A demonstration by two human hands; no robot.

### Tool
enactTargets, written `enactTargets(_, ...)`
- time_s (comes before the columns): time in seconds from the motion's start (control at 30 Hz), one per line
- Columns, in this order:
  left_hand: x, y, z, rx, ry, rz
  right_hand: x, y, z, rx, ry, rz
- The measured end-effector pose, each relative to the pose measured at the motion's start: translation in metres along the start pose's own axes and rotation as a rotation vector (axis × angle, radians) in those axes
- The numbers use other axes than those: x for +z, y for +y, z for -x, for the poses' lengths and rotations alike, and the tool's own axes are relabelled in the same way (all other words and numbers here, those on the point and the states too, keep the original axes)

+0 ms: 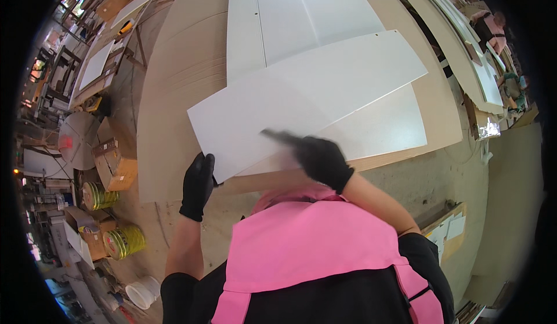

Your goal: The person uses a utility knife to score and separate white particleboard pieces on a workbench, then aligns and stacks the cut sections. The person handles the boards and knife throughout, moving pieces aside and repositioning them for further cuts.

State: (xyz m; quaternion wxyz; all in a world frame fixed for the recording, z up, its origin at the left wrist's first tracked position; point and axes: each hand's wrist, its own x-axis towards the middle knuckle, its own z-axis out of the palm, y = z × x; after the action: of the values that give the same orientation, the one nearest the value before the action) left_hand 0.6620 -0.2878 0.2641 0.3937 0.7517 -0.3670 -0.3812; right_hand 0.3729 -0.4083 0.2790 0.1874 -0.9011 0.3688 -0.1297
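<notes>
A long white panel lies slantwise over other white panels on the table in front of me. My left hand, in a black glove, is closed on its near left corner, thumb on the upper face. In my right hand, also black-gloved, is a slim dark tool that points left above the panel. Motion smears this tool, so its exact kind does not show, nor whether it touches the surface. Small dark holes mark the panel's far right end.
Brown board covers the table under the panels. To the left stand a cardboard box, yellow-banded buckets and a white bucket. Another table is at the far left. Stacked boards and other people are at the far right.
</notes>
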Motion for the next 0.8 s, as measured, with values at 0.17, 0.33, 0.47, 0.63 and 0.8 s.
enactTargets(0.17,-0.011,0.009,-0.055,0.503,0.215,-0.078,-0.019,-0.003,0.001,0.090,0.123,-0.025)
enactTargets(0.33,-0.023,0.032,-0.119,0.823,0.174,-0.520,0.006,-0.034,0.009,0.034,-0.035,-0.048)
enactTargets(0.47,-0.025,0.025,-0.141,0.611,0.103,-0.607,0.039,-0.073,0.004,-0.181,-0.170,-0.231)
enactTargets(0.63,-0.045,-0.057,-0.137,0.937,0.254,-0.712,0.007,-0.039,0.018,0.282,0.083,-0.349)
enactTargets(0.8,-0.063,-0.106,-0.086,0.243,0.169,0.241,0.036,-0.033,0.004,0.389,0.232,-0.334)
